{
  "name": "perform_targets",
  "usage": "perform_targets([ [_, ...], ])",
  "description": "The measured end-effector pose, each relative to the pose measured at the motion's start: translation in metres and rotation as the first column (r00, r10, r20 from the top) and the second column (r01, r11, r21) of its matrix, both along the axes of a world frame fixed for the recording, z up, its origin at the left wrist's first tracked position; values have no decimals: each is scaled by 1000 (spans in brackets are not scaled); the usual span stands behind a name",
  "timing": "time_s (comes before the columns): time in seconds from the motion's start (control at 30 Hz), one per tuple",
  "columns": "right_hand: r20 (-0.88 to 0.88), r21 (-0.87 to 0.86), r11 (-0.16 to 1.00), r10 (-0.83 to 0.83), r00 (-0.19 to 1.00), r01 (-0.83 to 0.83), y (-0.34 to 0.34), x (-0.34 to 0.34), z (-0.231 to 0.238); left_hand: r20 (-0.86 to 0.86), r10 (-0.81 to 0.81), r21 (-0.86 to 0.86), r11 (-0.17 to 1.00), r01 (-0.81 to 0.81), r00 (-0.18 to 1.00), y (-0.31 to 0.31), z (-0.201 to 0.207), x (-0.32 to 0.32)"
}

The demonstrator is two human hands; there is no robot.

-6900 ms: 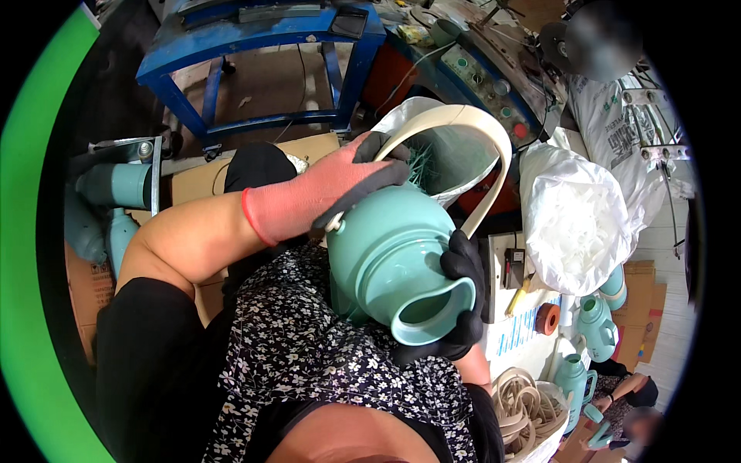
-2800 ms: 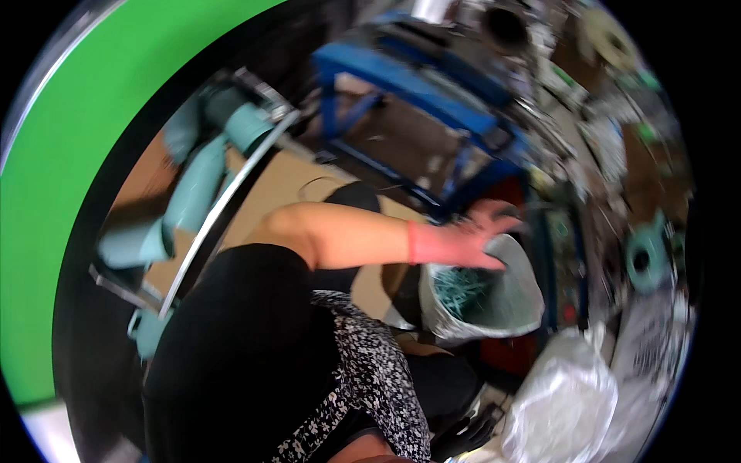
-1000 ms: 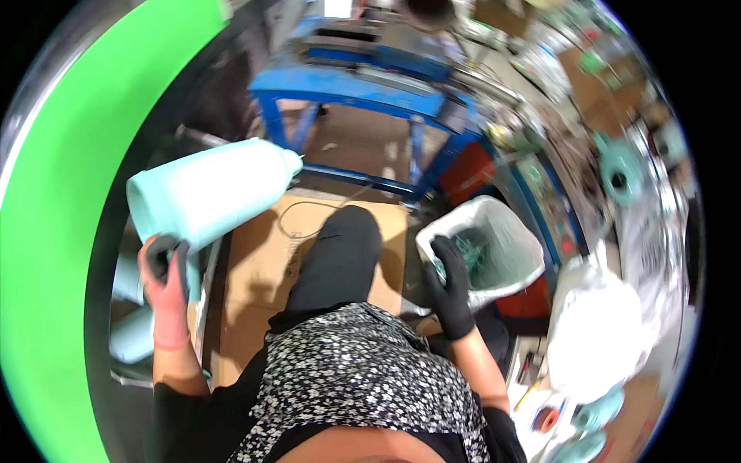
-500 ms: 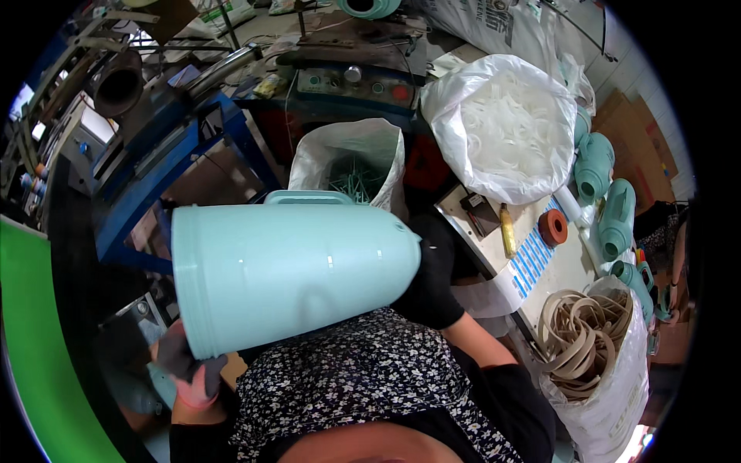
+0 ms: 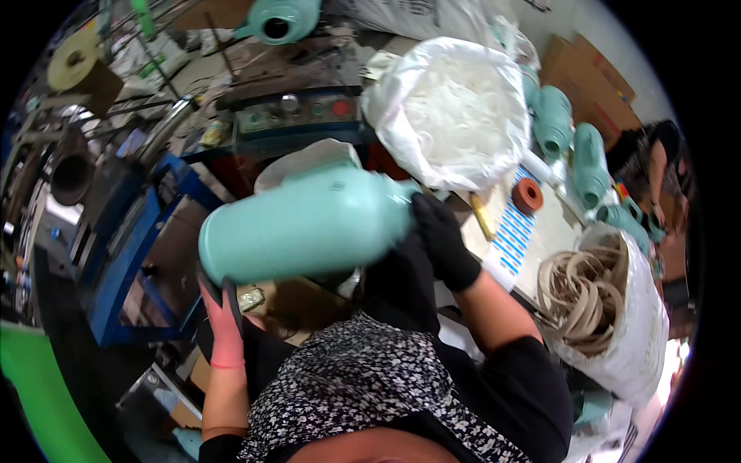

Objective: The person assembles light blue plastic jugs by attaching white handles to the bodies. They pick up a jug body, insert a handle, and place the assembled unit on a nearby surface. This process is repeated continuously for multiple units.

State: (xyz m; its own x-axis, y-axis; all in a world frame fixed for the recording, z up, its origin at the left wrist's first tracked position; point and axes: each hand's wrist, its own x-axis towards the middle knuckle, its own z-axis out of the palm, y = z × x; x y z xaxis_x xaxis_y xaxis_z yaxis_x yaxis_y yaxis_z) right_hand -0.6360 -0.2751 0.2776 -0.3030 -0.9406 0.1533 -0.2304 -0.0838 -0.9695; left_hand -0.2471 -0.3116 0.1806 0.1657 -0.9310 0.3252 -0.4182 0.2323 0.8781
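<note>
A mint-green plastic thermos flask shell [image 5: 301, 224] lies on its side in the air in front of me, its wide base to the left and its narrow neck end to the right. My right hand [image 5: 444, 239], in a black glove, is closed around the neck end, which is blurred. Under the base end, my left hand [image 5: 222, 312], in a pink and black glove, supports the shell with its thumb up against the wall. Most of its fingers are hidden behind the shell. Beyond the shell stands a white bag [image 5: 312, 158], partly covered by it.
A white sack of pale plastic rings [image 5: 378, 116] stands at the table's far side. On the table lie a brown tape roll [image 5: 528, 196] and a yellow-handled tool [image 5: 483, 216]. More green shells [image 5: 590, 166], a sack of beige strips [image 5: 644, 332] and another person [image 5: 656, 162] are right; a blue frame [image 5: 127, 270] is left.
The flask shell has moved up and away from my body, held by both hands, and appears turned about its length. My view has shifted, so the surroundings sit further left and slightly higher.
</note>
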Motion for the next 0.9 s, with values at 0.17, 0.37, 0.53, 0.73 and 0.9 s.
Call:
perform_targets([
  [0.17,-803,-222,946,-41,594,-235,-70,57,15,410,-353,-164,879,448,841,-41,80,-106],
  [0.37,-801,-315,794,72,594,-521,-87,36,-9,402,-512,-34,820,572,759,-114,9,-129],
  [0.53,-757,-318,933,-355,548,166,-133,-121,11,374,-436,-7,881,473,818,-95,0,-109],
  [0.73,-805,-399,900,-435,404,175,-139,-171,10,347,-242,-172,933,315,906,-68,78,-75],
  [0.9,-843,-317,925,-376,385,210,-103,-158,15,127,-306,-385,861,331,944,-11,151,-40],
])
